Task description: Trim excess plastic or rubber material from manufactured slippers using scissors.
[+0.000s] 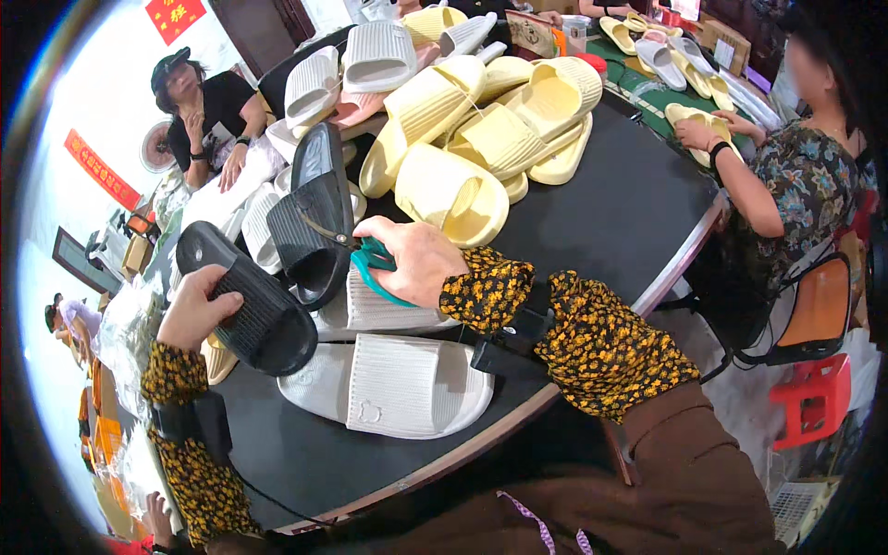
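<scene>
In my left hand (pixel 192 310) is a black slide slipper (pixel 254 305), tilted, with the thumb pressed on its ribbed strap. My right hand (pixel 416 264) is closed round the teal handles of a pair of scissors (pixel 375 264). Their dark blades point left, over another black slipper (pixel 314 217) that lies on the heap. Whether the blades touch it, I cannot tell. A light grey slipper (pixel 393 384) lies flat on the dark table just below both hands, and a second grey one (pixel 393 310) sits partly under the right hand.
Cream slippers (pixel 504 139) are heaped beyond my right hand, with white ones (pixel 379 57) further back. The dark table (pixel 601 213) has a curved pale edge. One person (pixel 222 129) sits at far left; another (pixel 786 185) handles a slipper at right. A red stool (pixel 814 398) stands below.
</scene>
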Demonstrator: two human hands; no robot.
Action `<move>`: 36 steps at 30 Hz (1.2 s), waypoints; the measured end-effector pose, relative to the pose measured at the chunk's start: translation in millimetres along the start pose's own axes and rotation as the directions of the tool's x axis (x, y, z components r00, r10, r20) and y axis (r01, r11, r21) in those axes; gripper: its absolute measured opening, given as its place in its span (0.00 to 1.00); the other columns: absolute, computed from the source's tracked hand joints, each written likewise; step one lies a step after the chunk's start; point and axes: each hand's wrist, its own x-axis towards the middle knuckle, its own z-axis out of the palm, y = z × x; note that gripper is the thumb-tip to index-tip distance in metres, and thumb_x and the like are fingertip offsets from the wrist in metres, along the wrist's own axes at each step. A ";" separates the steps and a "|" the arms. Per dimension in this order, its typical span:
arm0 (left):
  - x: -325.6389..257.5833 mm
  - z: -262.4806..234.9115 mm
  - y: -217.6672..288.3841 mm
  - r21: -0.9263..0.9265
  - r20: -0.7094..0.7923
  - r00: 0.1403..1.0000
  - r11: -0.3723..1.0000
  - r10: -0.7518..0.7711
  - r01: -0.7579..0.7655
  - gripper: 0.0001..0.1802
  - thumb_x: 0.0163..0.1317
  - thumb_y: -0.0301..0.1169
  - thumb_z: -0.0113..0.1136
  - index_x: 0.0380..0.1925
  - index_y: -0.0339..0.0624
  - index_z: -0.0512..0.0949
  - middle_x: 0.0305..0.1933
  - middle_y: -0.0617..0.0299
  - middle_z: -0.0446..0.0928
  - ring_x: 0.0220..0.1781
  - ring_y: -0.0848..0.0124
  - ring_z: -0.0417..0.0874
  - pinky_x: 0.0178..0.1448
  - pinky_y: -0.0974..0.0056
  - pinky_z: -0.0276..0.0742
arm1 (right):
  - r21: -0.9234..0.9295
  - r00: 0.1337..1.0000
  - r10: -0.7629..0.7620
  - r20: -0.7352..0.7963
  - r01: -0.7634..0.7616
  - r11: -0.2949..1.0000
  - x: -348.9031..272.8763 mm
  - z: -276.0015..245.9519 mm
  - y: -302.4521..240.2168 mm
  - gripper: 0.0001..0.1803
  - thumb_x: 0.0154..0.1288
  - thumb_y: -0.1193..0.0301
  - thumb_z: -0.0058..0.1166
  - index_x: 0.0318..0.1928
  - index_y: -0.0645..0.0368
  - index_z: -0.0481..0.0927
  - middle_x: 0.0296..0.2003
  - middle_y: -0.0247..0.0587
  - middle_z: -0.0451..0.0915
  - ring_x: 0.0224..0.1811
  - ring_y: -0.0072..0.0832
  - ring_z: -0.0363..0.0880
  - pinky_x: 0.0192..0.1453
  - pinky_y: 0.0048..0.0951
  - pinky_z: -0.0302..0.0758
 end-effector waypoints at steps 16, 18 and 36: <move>96.4 1.6 -17.6 0.128 0.250 0.967 0.992 -0.051 0.020 0.39 0.41 0.25 0.59 0.59 0.42 0.61 0.31 0.57 0.73 0.30 0.69 0.73 0.36 0.67 0.72 | 0.009 0.997 0.047 0.057 -0.047 0.999 -7.0 -6.4 2.8 0.19 0.53 0.64 0.55 0.46 0.55 0.71 0.25 0.50 0.78 0.31 0.47 0.78 0.33 0.44 0.72; 91.3 3.4 -3.3 0.009 0.252 0.966 0.999 -0.053 0.052 0.43 0.44 0.26 0.60 0.64 0.42 0.55 0.33 0.60 0.74 0.30 0.72 0.73 0.34 0.67 0.71 | -0.002 0.999 0.030 0.037 -0.030 1.000 -6.5 -3.8 1.9 0.19 0.53 0.65 0.55 0.45 0.56 0.71 0.23 0.51 0.77 0.29 0.48 0.78 0.32 0.46 0.71; 85.5 -14.2 -13.7 -0.062 -0.326 0.942 0.993 0.079 -0.105 0.13 0.42 0.26 0.61 0.27 0.32 0.71 0.24 0.63 0.71 0.26 0.74 0.69 0.31 0.68 0.68 | 0.058 0.996 -0.052 -0.066 0.056 0.997 -4.0 -3.2 -1.0 0.20 0.52 0.66 0.56 0.46 0.56 0.69 0.23 0.50 0.76 0.27 0.47 0.77 0.31 0.43 0.71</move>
